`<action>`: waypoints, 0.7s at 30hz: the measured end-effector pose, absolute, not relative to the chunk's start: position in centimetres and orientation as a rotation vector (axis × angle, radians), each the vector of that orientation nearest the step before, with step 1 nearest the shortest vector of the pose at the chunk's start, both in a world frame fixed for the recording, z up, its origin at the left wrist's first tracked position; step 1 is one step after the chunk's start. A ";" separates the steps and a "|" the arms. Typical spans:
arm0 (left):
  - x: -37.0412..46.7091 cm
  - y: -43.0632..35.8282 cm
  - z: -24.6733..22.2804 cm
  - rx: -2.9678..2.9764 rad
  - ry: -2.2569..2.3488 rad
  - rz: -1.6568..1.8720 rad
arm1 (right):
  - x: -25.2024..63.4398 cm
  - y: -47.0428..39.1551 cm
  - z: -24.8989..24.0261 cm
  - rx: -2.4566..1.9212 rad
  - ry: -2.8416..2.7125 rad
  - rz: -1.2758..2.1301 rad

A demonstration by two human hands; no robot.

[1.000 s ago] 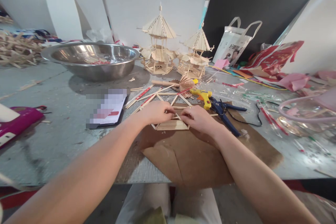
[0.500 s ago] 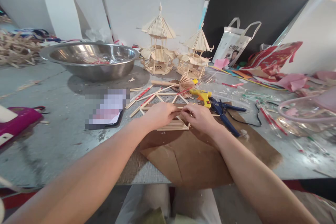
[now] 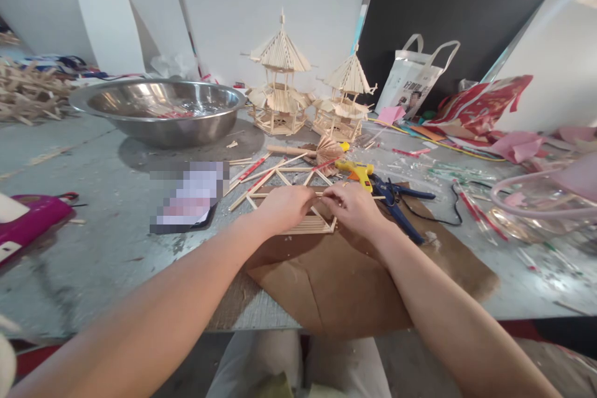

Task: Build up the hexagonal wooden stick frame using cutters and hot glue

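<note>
A flat frame of thin wooden sticks lies on brown paper in front of me. Over its middle, my left hand has its fingers pinched together. My right hand is closed close beside it, and both pinch a thin stick; one end pokes out to the right of my right hand. The fingertips nearly touch, and the frame parts beneath them are hidden. Just behind my right hand lie a yellow glue gun and blue-handled cutters.
Two stick pagodas stand at the back, beside a steel basin. A phone lies left of the frame. A purple tool is at the far left. Plastic-wrapped sticks and a pink-handled clear container are at right.
The camera view has shifted slightly. Both hands remain pinched over the frame, and the stick now shows more clearly between and beside them.
</note>
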State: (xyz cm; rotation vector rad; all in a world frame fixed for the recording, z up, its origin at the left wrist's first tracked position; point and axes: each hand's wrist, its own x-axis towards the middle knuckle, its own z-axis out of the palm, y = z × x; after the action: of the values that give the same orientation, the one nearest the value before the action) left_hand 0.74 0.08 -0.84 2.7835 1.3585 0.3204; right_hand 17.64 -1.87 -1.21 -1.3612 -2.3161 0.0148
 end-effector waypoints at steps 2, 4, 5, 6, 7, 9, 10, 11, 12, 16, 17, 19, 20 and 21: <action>0.5 0.4 -0.7 2.757 1.377 0.391 | 18.3 -1.6 -0.8 -1.363 -2.180 -0.096; 0.1 0.7 -0.5 2.687 1.410 0.476 | 19.7 -1.1 -0.3 -1.422 -1.928 -0.255; -0.1 0.8 -0.3 2.630 1.443 0.516 | 20.5 -0.9 0.0 -1.489 -1.832 -0.295; -0.3 0.9 -0.1 2.565 1.472 0.544 | 21.5 -0.6 0.3 -1.568 -1.716 -0.332; -0.5 1.1 0.0 2.498 1.499 0.581 | 22.6 -0.4 0.5 -1.672 -1.656 -0.331; -0.8 1.3 0.2 2.387 1.518 0.651 | 24.7 0.0 0.8 -1.993 -1.556 -0.246; -1.0 1.4 0.2 2.345 1.516 0.677 | 25.7 0.2 0.8 -2.151 -1.526 -0.186; -1.1 1.5 0.2 2.313 1.510 0.695 | 26.5 0.3 0.7 -2.279 -1.521 -0.121; -1.2 1.6 0.1 2.286 1.506 0.709 | 27.3 0.3 0.6 -2.368 -1.544 -0.056; -1.4 1.8 -0.1 2.219 1.502 0.727 | 28.8 0.4 -0.2 -2.424 -1.740 0.194; -1.4 1.8 -0.1 2.212 1.500 0.728 | 28.8 0.4 -0.2 -2.399 -1.777 0.216; -1.5 1.8 -0.1 2.207 1.497 0.726 | 28.5 0.3 -0.1 -2.355 -1.797 0.174; -1.5 1.8 -0.1 2.208 1.498 0.725 | 28.2 0.3 0.0 -2.338 -1.786 0.132; -1.5 1.8 -0.1 2.212 1.498 0.720 | 27.8 0.3 0.2 -2.320 -1.777 0.094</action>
State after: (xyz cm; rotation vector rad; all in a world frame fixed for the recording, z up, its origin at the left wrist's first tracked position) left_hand -1.46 1.82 -0.14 2.2123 1.4979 0.7204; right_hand 27.82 0.25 0.16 -2.3196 -1.7773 0.0940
